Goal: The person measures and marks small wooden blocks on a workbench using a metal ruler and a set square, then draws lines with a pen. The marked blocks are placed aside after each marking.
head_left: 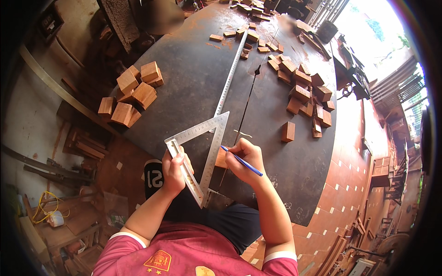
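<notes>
My left hand (175, 169) is closed round the thick base of a silver triangular square (215, 154) with ruler marks along its edges. The square's long edge lies beside a small wooden block (222, 159) near the table's front edge. My right hand (247, 158) pinches a blue pen (248, 165), its tip end up by the square's edge, above the block. The right hand covers part of the block. Beyond the square's upper corner, a long steel ruler (230, 76) stretches away across the dark table (184, 83).
Wooden blocks are piled at the left edge (133, 94), and a larger group of blocks (301, 92) lies at the right. One block (288, 132) stands apart nearer me. More blocks (248, 9) sit at the far end. A narrow slot (251, 87) runs along the tabletop.
</notes>
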The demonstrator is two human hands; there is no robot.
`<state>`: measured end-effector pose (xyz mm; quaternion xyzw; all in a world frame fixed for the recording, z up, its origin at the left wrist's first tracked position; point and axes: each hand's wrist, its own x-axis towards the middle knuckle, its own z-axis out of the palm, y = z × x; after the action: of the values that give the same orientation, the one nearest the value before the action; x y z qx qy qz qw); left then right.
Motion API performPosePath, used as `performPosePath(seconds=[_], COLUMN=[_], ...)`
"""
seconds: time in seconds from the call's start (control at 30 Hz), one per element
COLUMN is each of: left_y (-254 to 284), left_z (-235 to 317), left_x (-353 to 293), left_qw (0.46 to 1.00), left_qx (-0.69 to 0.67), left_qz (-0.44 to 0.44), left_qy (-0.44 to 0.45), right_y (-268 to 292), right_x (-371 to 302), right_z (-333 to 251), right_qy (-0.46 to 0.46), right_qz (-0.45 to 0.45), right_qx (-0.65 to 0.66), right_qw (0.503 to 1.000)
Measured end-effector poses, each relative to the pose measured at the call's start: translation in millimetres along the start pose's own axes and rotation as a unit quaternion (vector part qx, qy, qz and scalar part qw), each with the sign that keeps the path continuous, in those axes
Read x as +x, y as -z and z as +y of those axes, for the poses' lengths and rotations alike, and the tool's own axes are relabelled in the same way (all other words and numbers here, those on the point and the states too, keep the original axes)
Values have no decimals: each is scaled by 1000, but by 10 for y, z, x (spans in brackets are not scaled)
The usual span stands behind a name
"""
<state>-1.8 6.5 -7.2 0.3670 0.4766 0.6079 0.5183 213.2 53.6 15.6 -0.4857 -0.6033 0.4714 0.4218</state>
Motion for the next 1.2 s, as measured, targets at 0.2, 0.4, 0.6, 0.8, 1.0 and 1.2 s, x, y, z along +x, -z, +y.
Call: performPosePath(seconds=[0.2, 0.4, 0.6, 0.8, 1.0, 1.2], left_y=[1, 49, -19, 36, -16, 71], left_z=[0, -34, 15, -6, 19, -58], left_x=[-3, -2, -10, -15, -9, -13], left_qw=[1000, 1000, 1000, 1000, 1000, 997], left_qx=[-4, -5, 9, 5, 4, -76], left_qz=[-1, -15, 13, 4, 14, 14], left_qy=[4, 1, 9, 17, 17, 9], right_y=[-6, -10, -11, 41, 72, 197], right_x=[9, 18, 10, -38, -115, -58], right_z=[-4, -34, 10, -195, -213, -90], right_qy=[1, 5, -1, -48, -25, -53], right_qz=[3, 5, -5, -97, -167, -74], right_qx=[-9, -18, -4, -16, -16, 123], right_qw=[1000, 1000, 1000, 994, 986, 988])
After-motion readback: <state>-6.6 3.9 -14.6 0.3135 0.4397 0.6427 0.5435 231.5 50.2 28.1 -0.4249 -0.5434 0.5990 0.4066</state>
